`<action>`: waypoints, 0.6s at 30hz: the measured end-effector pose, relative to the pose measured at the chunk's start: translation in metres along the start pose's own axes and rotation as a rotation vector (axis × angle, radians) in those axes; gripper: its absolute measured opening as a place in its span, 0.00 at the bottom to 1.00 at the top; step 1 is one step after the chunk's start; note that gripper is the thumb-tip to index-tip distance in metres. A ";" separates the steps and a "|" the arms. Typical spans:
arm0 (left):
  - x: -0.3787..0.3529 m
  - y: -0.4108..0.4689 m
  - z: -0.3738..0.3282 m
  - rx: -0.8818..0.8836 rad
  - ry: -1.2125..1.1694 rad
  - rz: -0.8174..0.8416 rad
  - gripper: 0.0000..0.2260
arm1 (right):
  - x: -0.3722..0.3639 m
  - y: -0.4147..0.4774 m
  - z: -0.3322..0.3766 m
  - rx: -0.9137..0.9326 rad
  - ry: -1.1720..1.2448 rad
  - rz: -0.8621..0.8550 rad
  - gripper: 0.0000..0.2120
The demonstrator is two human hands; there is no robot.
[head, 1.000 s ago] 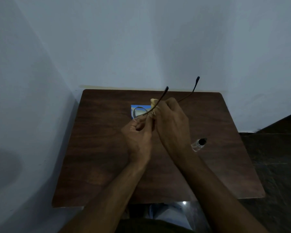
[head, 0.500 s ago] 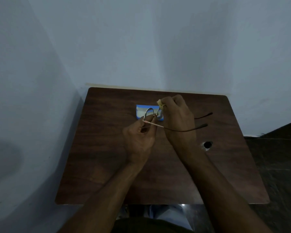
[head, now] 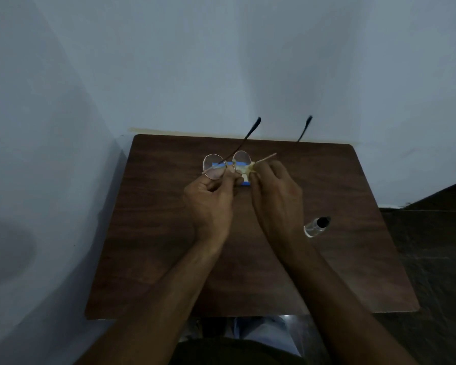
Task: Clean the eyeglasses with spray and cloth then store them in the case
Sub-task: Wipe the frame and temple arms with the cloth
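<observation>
Presently the left hand (head: 211, 198) pinches the round metal-rimmed eyeglasses (head: 213, 167) near the bridge; the right hand (head: 277, 198) pinches a pale yellow cloth (head: 244, 171) against one lens. A blue case (head: 245, 183) lies beneath on the dark wooden table (head: 156, 233), contents hidden. A clear black-capped spray bottle (head: 315, 227) sits beside the right wrist.

Thin metal-framed eyeglasses (head: 225, 164), matt wood-grain table (head: 169, 233), clear glossy bottle (head: 315, 227)

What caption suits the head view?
Left hand holds glasses over a table, right hand presses a cloth to them; spray bottle alongside.
</observation>
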State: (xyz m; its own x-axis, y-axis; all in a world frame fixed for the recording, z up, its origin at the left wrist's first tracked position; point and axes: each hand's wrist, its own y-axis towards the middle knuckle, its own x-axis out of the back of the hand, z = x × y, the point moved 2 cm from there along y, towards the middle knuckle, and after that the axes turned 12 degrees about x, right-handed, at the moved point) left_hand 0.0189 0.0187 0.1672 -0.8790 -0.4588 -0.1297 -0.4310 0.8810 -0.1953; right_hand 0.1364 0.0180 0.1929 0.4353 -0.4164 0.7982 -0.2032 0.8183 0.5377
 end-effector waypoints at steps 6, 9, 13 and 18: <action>-0.008 -0.006 0.003 0.219 -0.206 0.027 0.05 | 0.005 -0.004 0.013 0.074 0.021 -0.020 0.02; -0.010 -0.010 0.007 0.243 -0.192 0.042 0.05 | 0.003 0.008 -0.007 0.024 -0.022 -0.018 0.06; -0.010 -0.011 0.005 0.311 -0.277 -0.001 0.06 | 0.001 0.002 0.005 0.069 0.039 0.019 0.03; -0.014 -0.015 0.005 0.463 -0.362 0.041 0.05 | 0.000 -0.001 -0.011 -0.007 0.090 -0.099 0.07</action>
State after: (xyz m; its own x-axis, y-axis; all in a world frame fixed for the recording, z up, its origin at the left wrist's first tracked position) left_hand 0.0387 0.0110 0.1669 -0.7326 -0.5073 -0.4538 -0.1924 0.7938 -0.5769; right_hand 0.1464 0.0219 0.1895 0.5301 -0.4586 0.7132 -0.1488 0.7777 0.6107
